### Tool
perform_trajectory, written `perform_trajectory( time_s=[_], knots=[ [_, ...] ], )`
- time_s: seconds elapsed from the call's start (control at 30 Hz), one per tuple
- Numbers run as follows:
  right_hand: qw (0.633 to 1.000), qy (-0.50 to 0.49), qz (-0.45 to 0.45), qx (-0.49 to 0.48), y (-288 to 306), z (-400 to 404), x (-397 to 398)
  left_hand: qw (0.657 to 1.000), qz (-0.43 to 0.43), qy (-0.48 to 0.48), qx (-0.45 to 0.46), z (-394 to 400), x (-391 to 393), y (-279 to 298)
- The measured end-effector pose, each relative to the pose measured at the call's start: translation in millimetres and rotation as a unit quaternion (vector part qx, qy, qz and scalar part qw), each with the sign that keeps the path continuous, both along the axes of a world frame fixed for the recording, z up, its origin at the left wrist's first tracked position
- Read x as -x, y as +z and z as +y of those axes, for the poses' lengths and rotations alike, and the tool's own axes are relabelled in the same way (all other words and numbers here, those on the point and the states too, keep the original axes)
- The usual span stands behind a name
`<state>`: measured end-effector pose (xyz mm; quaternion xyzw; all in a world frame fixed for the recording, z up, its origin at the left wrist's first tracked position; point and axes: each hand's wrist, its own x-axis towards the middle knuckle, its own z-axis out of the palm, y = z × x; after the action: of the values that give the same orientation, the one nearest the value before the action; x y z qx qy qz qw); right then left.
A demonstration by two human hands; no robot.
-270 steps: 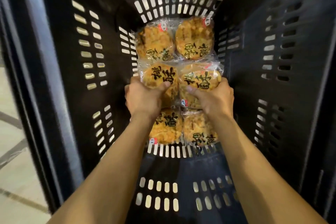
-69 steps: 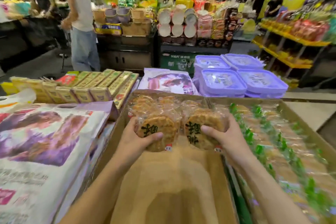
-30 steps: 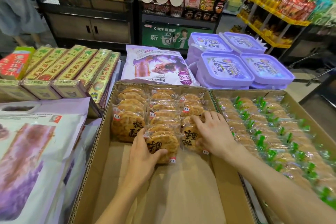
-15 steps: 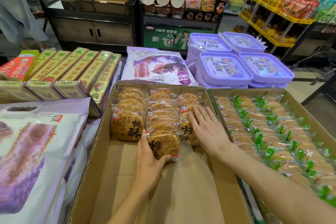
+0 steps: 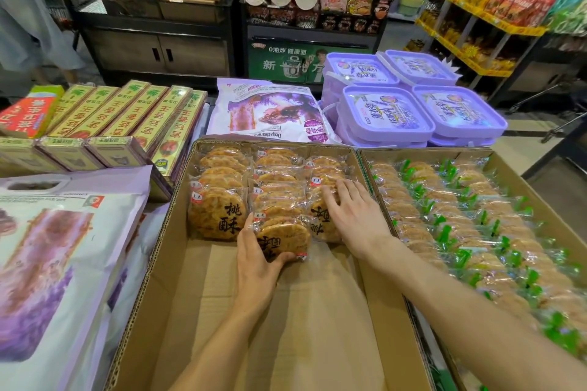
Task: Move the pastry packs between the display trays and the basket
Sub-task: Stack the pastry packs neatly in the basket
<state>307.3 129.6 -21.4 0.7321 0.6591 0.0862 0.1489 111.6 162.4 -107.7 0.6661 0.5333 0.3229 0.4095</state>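
Nearest, two bare forearms reach out over the bare near half of a cardboard display tray (image 5: pixel 178 263). The left hand (image 5: pixel 257 267) grips the nearest pastry pack (image 5: pixel 282 240), thumb curled under its near edge and fingers (image 5: pixel 251 225) up its left side; this pack leans at the front of the middle row. Just right of it, the right hand (image 5: pixel 355 216) lies flat with fingers (image 5: pixel 333 197) straight and slightly spread, pressing on the front pack of the right row (image 5: pixel 319 222). To the left, the front pack of the left row (image 5: pixel 217 214) stands tilted, showing black characters. Behind these, three rows of packs fill the far half of the tray. A second tray (image 5: pixel 540 197) to the right holds pastries in green-marked wrappers. Left of the trays lie large purple and white bags (image 5: pixel 54 257) and, farther, long yellow boxes (image 5: pixel 127 114). Beyond the trays sit stacked purple tubs (image 5: pixel 386 111), with shop shelves farthest off.
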Motion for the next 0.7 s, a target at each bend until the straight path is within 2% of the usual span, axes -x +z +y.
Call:
perform_trajectory(
  time_s=[0.23,0.33,0.4,0.47,0.5,0.57,0.7],
  knots=[
    [0.999,0.007,0.034,-0.022,-4,-12,2,1.0,0.006,-0.007,-0.008,-13,12,6],
    [0.997,0.002,0.066,-0.032,-6,-16,5,0.996,0.038,0.02,-0.084,-14,21,14],
    [0.996,-0.009,0.08,-0.033,-11,-19,8,0.967,0.123,-0.004,-0.224,-4,25,22],
    [0.996,-0.014,0.083,-0.038,-16,-21,10,0.904,0.23,-0.098,-0.348,7,25,28],
    [0.996,-0.015,0.082,-0.041,-19,-22,10,0.874,0.277,-0.143,-0.373,12,23,28],
    [0.995,-0.018,0.081,-0.046,-23,-22,11,0.838,0.349,-0.192,-0.372,19,20,25],
    [0.995,-0.033,0.08,-0.047,-26,-22,14,0.827,0.386,-0.198,-0.359,22,19,18]
  ],
)
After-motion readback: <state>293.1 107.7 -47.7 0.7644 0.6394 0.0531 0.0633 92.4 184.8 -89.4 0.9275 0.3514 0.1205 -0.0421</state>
